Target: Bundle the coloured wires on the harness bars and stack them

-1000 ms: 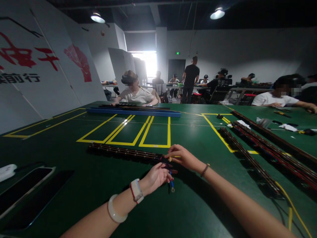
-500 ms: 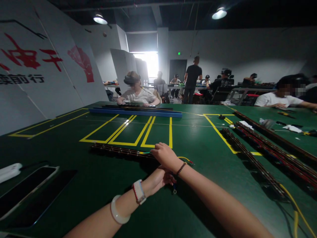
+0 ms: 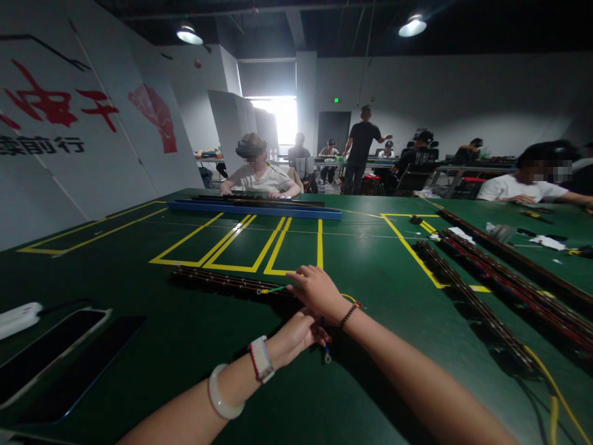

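Note:
My right hand [image 3: 315, 290] is above the right part of a dark slotted rail [image 3: 222, 279], its fingers somewhat apart. By its fingertips a green wire [image 3: 277, 288] with a yellow sleeve and ring terminal lies along the rail. Partly under my right wrist, my left hand [image 3: 296, 335] has curled fingers around a blue-sleeved ring terminal [image 3: 327, 356], which hangs below them. A yellow wire [image 3: 349, 298] with a red end shows beyond my right wrist. The rail's right end is hidden by my hands.
On the green table [image 3: 208, 358], phones [image 3: 69, 343] and a white device [image 3: 18, 319] lie left. Several wired rails [image 3: 477, 303] run along the right side. A blue channel [image 3: 254, 210] crosses the far edge, where a person [image 3: 264, 179] sits.
My right hand's fingers have opened from a closed pinch and moved slightly right, uncovering more of the green wire. My left hand has barely moved.

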The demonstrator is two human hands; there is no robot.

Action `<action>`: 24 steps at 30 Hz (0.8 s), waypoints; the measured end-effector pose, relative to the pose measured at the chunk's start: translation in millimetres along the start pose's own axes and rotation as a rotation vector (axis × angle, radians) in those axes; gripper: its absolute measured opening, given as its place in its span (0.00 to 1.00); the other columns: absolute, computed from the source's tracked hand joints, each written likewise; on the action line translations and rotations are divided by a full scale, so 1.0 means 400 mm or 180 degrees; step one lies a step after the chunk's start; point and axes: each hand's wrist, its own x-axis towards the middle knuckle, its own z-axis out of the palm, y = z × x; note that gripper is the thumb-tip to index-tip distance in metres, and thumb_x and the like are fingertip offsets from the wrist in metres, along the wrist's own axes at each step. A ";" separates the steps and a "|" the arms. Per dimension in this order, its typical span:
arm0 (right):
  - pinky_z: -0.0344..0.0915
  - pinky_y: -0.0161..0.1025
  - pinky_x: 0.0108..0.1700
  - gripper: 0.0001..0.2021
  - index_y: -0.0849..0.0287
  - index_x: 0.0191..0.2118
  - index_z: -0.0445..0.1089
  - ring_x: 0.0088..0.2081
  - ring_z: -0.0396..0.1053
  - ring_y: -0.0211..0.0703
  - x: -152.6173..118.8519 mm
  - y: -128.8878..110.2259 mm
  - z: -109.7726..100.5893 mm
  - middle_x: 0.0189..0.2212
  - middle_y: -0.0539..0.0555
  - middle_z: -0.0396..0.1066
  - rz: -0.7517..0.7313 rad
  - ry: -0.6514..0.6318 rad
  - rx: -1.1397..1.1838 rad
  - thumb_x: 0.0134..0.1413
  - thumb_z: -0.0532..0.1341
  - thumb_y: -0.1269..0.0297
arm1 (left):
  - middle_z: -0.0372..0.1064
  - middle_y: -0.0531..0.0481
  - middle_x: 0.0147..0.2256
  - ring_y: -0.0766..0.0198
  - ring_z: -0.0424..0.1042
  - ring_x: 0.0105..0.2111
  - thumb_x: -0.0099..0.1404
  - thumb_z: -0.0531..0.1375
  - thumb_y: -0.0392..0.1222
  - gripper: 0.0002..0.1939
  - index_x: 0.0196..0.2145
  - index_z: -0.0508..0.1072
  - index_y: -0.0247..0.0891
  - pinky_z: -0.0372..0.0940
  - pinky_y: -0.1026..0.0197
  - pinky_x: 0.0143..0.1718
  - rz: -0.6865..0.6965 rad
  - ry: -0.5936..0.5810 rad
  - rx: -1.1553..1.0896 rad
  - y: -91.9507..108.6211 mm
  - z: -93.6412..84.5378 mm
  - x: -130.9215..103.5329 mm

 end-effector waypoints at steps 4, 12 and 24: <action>0.61 0.38 0.42 0.15 0.57 0.50 0.69 0.39 0.66 0.42 -0.050 0.069 -0.021 0.39 0.56 0.69 0.0473 0.0217 0.0486 0.64 0.51 0.58 | 0.69 0.48 0.32 0.71 0.67 0.22 0.67 0.48 0.41 0.09 0.42 0.58 0.34 0.58 0.68 0.24 -0.0005 -0.0116 0.0603 0.009 -0.015 0.003; 0.60 0.38 0.41 0.12 0.57 0.46 0.72 0.38 0.65 0.42 -0.187 0.166 0.013 0.36 0.55 0.69 0.0566 0.0027 0.0344 0.61 0.56 0.62 | 0.64 0.54 0.21 0.72 0.58 0.16 0.68 0.45 0.49 0.19 0.33 0.67 0.33 0.54 0.66 0.22 0.0188 0.0010 0.3080 0.063 -0.041 -0.005; 0.55 0.37 0.39 0.11 0.55 0.40 0.75 0.35 0.62 0.40 -0.206 0.175 0.019 0.32 0.54 0.68 0.0372 -0.0256 0.0290 0.62 0.55 0.61 | 0.66 0.47 0.22 0.61 0.65 0.23 0.65 0.51 0.48 0.17 0.25 0.70 0.37 0.59 0.59 0.34 0.1234 0.0293 0.4705 0.076 -0.050 -0.034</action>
